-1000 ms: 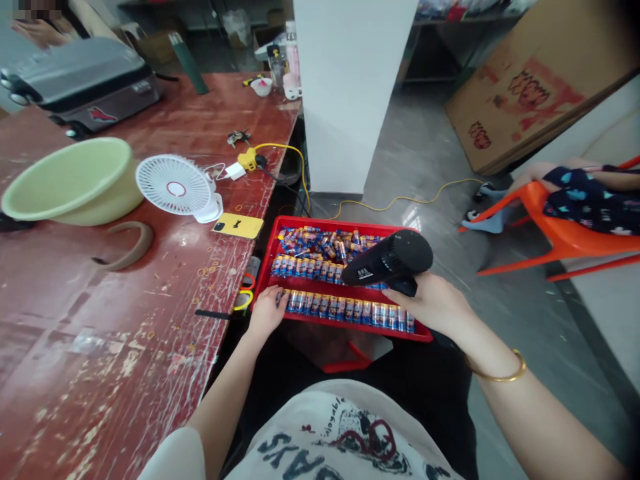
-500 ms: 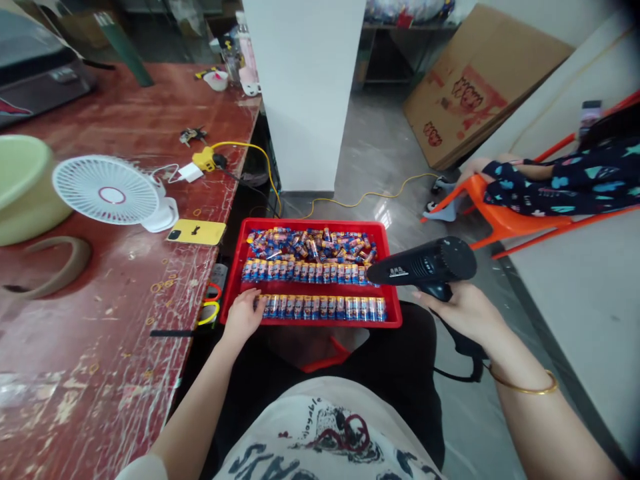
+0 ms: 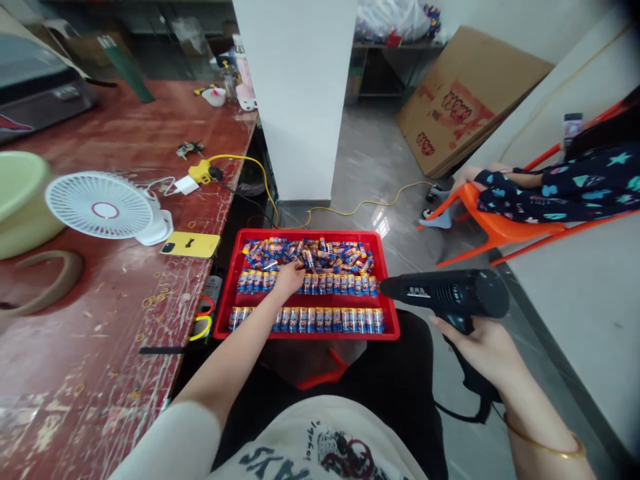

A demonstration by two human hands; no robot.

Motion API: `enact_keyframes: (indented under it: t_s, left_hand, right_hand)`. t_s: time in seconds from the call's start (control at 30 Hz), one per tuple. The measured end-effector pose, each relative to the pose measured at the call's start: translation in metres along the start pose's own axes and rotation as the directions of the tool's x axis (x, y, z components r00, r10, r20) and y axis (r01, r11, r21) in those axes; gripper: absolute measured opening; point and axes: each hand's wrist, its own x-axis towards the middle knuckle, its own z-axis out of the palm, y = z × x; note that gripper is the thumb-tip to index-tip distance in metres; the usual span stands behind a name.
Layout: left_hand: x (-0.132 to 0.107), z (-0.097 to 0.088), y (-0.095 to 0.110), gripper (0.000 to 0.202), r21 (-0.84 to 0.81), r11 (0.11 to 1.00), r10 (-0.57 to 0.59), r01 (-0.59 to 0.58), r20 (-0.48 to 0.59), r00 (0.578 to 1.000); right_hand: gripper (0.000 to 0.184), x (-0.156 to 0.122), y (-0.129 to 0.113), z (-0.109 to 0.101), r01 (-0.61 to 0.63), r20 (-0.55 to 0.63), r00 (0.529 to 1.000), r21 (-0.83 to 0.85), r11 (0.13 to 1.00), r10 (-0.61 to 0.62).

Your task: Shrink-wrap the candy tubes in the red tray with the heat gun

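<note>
A red tray [image 3: 307, 299] rests on my lap with small blue-and-yellow cylinders in it. An upright row [image 3: 327, 319] runs along its near side, and a second upright row [image 3: 340, 284] stands across the middle. Behind that lies a loose pile [image 3: 345, 253] of the same pieces. My left hand [image 3: 289, 279] reaches over both rows to the pile's near edge, fingers closed together at the pieces; what they pinch is too small to make out. My right hand [image 3: 493, 343] grips the handle of a black hair dryer [image 3: 445, 293], its nozzle pointing left at the tray's right rim.
On the red table [image 3: 115, 280] to the left are a white fan [image 3: 103, 207], a yellow phone [image 3: 190, 245], keys [image 3: 190, 149] and a green basin [image 3: 23, 200]. A white pillar [image 3: 300, 100] stands ahead. At right, a person sits on an orange chair [image 3: 493, 213].
My left hand has moved from the near row's left end forward and right to the pile. The hair dryer has shifted right, its nozzle drawn back from the middle row's end.
</note>
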Motion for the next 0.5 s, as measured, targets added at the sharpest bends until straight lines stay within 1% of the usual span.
enact_keyframes:
  t_s: [0.03,0.07,0.13,0.17,0.23,0.3,0.37,0.43,0.5]
  left_hand:
    - [0.020,0.002,0.014,0.040,0.029,0.999,-0.015,0.014,0.021,1.000]
    - [0.038,0.005,0.025,0.047,0.061,0.998,-0.032,0.030,0.032,0.999]
    - [0.068,0.009,0.042,0.059,0.127,0.991,-0.052,0.047,0.035,0.998]
    - [0.078,0.010,0.047,0.062,0.157,0.987,-0.051,0.046,0.029,0.998]
    - [0.091,0.009,0.052,0.065,0.203,0.979,-0.035,0.030,0.021,0.999]
    - [0.093,0.006,0.053,0.071,0.235,0.972,-0.022,0.017,0.019,1.000]
    - [0.084,0.004,0.052,0.075,0.257,0.966,0.013,-0.008,-0.020,1.000]
    - [0.068,0.005,0.050,0.072,0.257,0.962,0.120,-0.089,-0.107,0.987]
    - [0.048,0.011,0.047,0.065,0.226,0.957,0.225,-0.181,-0.189,0.956]
  right_hand:
    - [0.055,-0.004,-0.002,0.001,-0.049,0.033,0.998,0.023,0.999,0.048]
    - [0.056,-0.008,-0.005,0.001,-0.095,0.061,0.994,0.054,0.994,0.092]
    - [0.057,-0.016,-0.009,0.000,-0.159,0.076,0.986,0.113,0.981,0.151]
    - [0.058,-0.018,-0.009,-0.002,-0.186,0.071,0.981,0.126,0.974,0.179]
    - [0.060,-0.021,-0.007,-0.005,-0.244,0.045,0.969,0.100,0.965,0.241]
    - [0.061,-0.019,-0.003,-0.008,-0.298,0.026,0.954,0.036,0.954,0.298]
    - [0.060,-0.014,0.001,-0.010,-0.298,0.039,0.954,0.028,0.954,0.297]
    - [0.058,-0.006,-0.001,-0.009,-0.256,0.074,0.965,0.091,0.962,0.250]
    - [0.058,0.003,-0.009,-0.005,-0.214,0.105,0.974,0.152,0.965,0.200]
